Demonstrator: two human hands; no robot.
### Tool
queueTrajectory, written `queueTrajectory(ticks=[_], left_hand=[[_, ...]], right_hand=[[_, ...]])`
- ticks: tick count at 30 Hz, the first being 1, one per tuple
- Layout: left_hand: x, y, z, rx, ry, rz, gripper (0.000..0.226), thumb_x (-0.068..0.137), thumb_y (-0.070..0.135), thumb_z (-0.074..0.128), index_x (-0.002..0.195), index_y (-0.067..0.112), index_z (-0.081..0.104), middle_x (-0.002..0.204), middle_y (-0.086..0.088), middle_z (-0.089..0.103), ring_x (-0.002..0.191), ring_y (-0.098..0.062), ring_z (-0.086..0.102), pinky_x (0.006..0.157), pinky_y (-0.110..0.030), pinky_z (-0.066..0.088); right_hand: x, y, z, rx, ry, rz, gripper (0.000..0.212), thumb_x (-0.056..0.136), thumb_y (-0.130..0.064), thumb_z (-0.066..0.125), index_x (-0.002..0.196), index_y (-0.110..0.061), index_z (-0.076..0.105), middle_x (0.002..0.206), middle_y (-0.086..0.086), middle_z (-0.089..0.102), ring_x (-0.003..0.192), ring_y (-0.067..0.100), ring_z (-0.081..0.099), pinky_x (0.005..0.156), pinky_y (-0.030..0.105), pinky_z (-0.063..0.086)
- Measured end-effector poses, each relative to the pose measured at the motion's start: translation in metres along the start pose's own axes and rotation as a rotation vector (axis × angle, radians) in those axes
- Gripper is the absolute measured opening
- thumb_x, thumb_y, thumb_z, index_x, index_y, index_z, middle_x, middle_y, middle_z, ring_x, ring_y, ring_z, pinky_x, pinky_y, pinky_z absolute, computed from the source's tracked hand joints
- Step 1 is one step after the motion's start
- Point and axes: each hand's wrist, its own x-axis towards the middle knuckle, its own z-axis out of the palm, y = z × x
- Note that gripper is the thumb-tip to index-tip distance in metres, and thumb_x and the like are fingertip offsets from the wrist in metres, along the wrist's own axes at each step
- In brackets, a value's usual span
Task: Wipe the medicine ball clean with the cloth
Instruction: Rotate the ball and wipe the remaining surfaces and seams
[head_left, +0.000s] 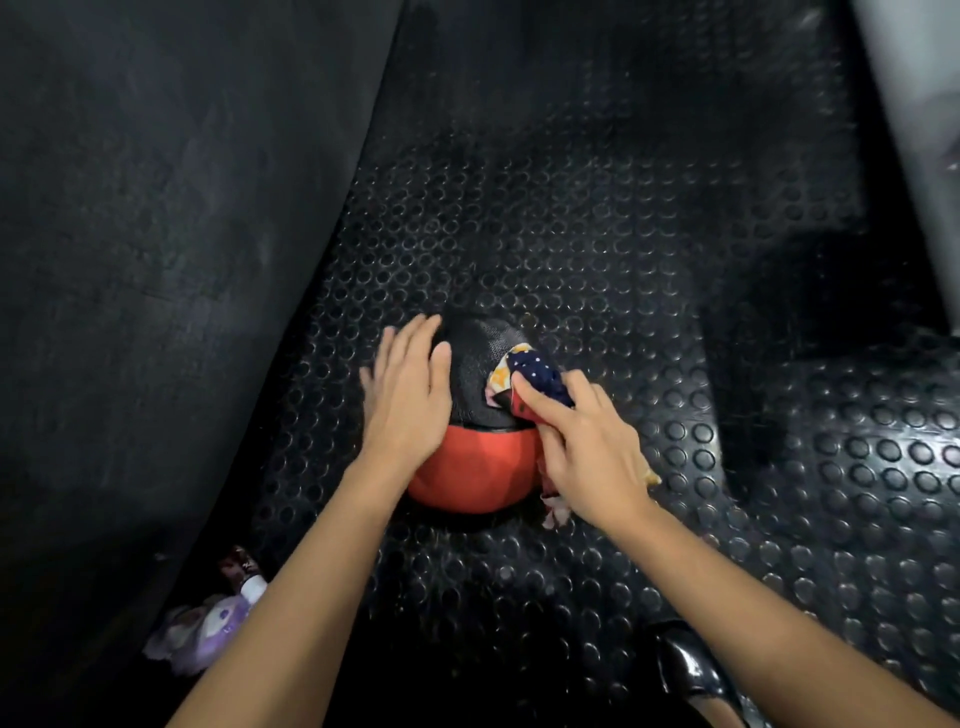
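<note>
Here: ball (475, 467), red and black, on studded mat (623, 234). Left hand (408, 395) flat, fingers straight, likely steadying it; right hand (582, 441) clamped on cloth (535, 371), rubbing.

- medicine ball (470, 467) on floor mat (597, 234), centre
- left hand (408, 400) on ball's left side
- right hand (587, 447) presses cloth (535, 374) on ball's right side
- plush toy (208, 629) near-left, by wall (156, 208)
- shoe (691, 670) near-right
</note>
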Motion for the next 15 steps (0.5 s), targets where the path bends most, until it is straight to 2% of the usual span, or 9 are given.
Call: queueTrajectory(ticks=[3, 6, 8, 10, 11, 15], left_hand=[[0.013, 0.006, 0.011, 0.091, -0.049, 0.023, 0.043, 0.104, 0.029, 0.026, 0.145, 0.023, 0.038, 0.154, 0.008, 0.031, 0.146, -0.014, 0.015, 0.118, -0.048, 0.008], [0.009, 0.006, 0.021, 0.089, 0.069, 0.057, 0.045, 0.102, 0.03, 0.024, 0.141, 0.022, 0.045, 0.148, 0.008, 0.04, 0.142, -0.014, 0.025, 0.117, -0.043, 0.016], [0.005, 0.007, 0.025, 0.084, 0.109, 0.042, 0.052, 0.096, 0.034, 0.02, 0.139, 0.023, 0.047, 0.146, 0.01, 0.043, 0.141, -0.013, 0.027, 0.117, -0.042, 0.017], [0.002, 0.008, 0.027, 0.1, 0.153, 0.024, 0.055, 0.094, 0.034, 0.019, 0.139, 0.022, 0.048, 0.145, 0.009, 0.045, 0.14, -0.014, 0.029, 0.116, -0.043, 0.019], [0.003, 0.007, 0.028, 0.102, 0.172, 0.013, 0.055, 0.094, 0.033, 0.019, 0.138, 0.021, 0.049, 0.145, 0.008, 0.045, 0.14, -0.015, 0.03, 0.115, -0.044, 0.02], [0.005, 0.005, 0.027, 0.082, 0.186, 0.001, 0.055, 0.093, 0.032, 0.02, 0.138, 0.02, 0.05, 0.144, 0.006, 0.047, 0.139, -0.016, 0.032, 0.115, -0.043, 0.021]], right_hand=[[-0.001, 0.0, -0.002, 0.053, -0.024, 0.042, 0.046, 0.091, -0.015, 0.051, 0.13, -0.038, 0.053, 0.105, -0.003, 0.05, 0.092, 0.021, 0.05, 0.062, 0.038, 0.05], [0.008, 0.0, -0.005, 0.066, -0.031, 0.071, 0.043, 0.095, -0.019, 0.047, 0.133, -0.041, 0.049, 0.102, -0.008, 0.043, 0.099, 0.018, 0.047, 0.072, 0.035, 0.047], [0.034, 0.006, -0.005, 0.04, -0.038, 0.154, 0.041, 0.096, -0.02, 0.044, 0.132, -0.038, 0.05, 0.097, -0.008, 0.037, 0.101, 0.021, 0.05, 0.076, 0.034, 0.043], [0.051, -0.002, -0.007, 0.023, -0.073, 0.247, 0.041, 0.095, -0.02, 0.043, 0.131, -0.037, 0.052, 0.101, -0.004, 0.041, 0.103, 0.024, 0.052, 0.08, 0.036, 0.043], [0.049, -0.01, -0.007, 0.008, -0.072, 0.241, 0.041, 0.095, -0.02, 0.043, 0.132, -0.036, 0.052, 0.105, -0.002, 0.044, 0.102, 0.024, 0.052, 0.078, 0.036, 0.044], [0.007, -0.034, -0.007, -0.041, -0.046, 0.019, 0.041, 0.093, -0.019, 0.046, 0.132, -0.032, 0.051, 0.106, 0.002, 0.048, 0.092, 0.024, 0.051, 0.062, 0.038, 0.05]])
